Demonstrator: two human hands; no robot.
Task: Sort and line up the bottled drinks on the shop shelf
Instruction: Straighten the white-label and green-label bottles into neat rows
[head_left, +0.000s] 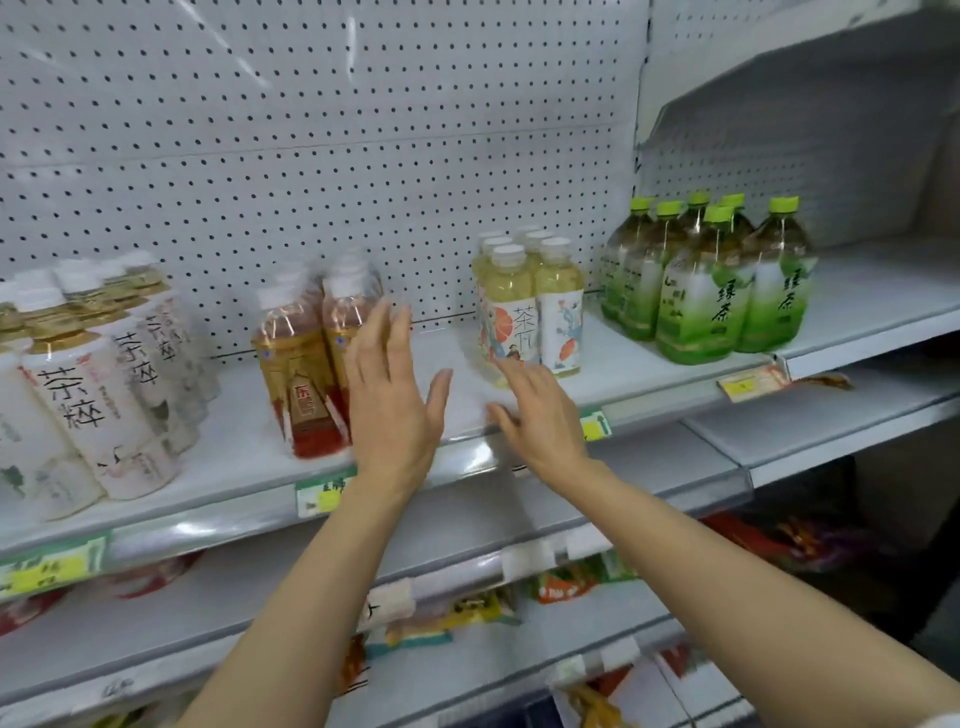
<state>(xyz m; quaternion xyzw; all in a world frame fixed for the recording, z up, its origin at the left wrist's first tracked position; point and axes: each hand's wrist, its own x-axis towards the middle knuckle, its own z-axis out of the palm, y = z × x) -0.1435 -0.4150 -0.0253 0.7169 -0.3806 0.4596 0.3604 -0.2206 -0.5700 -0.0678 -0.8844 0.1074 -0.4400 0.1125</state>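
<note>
Four groups of bottles stand on the grey shelf (457, 364). At the left are several white-labelled tea bottles (98, 395). In the middle stand amber-red drinks with gold labels (304, 374). Pale yellow bottles with illustrated labels (527, 312) come after a gap, and green tea bottles with lime caps (711, 280) stand at the right. My left hand (392, 395) is flat with straight fingers against the right side of the amber-red bottles. My right hand (540, 415) hovers with relaxed fingers just in front of the pale yellow bottles, holding nothing.
A white pegboard (311, 130) backs the shelf. Price tags (753, 382) hang on the front rail. An adjoining shelf section (883, 291) continues to the right. Snack packets (467, 608) lie on the lower shelves beneath my forearms.
</note>
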